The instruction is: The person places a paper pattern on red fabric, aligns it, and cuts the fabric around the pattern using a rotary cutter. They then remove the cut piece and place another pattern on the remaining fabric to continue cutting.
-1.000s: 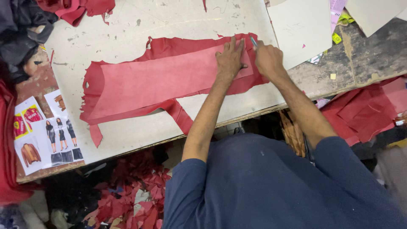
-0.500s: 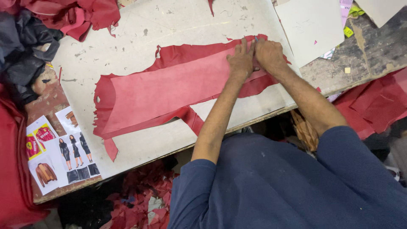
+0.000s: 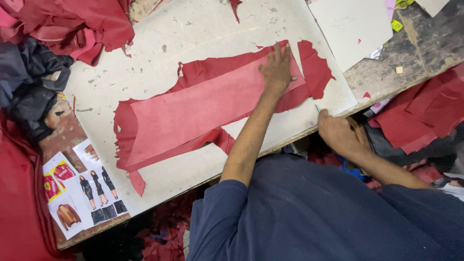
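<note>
Head view, my left hand (image 3: 277, 69) spread flat on pink pattern strip (image 3: 212, 104) over red leather (image 3: 316, 67), right hand (image 3: 337, 133) at worktop (image 3: 193, 29) edge gripping a thin blade (image 3: 317, 109).

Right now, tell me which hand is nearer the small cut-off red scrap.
Left. The left hand lies flat on the pink strip just beside the scrap; the right hand is at the table edge.

matt red leather piece (image 3: 212, 108) with suede-like nap, pale scuffed stained cutting board (image 3: 193, 34) on worn wooden desk (image 3: 425, 43), white card sheet (image 3: 350, 26), glossy printed paper photos (image 3: 82, 193)
</note>
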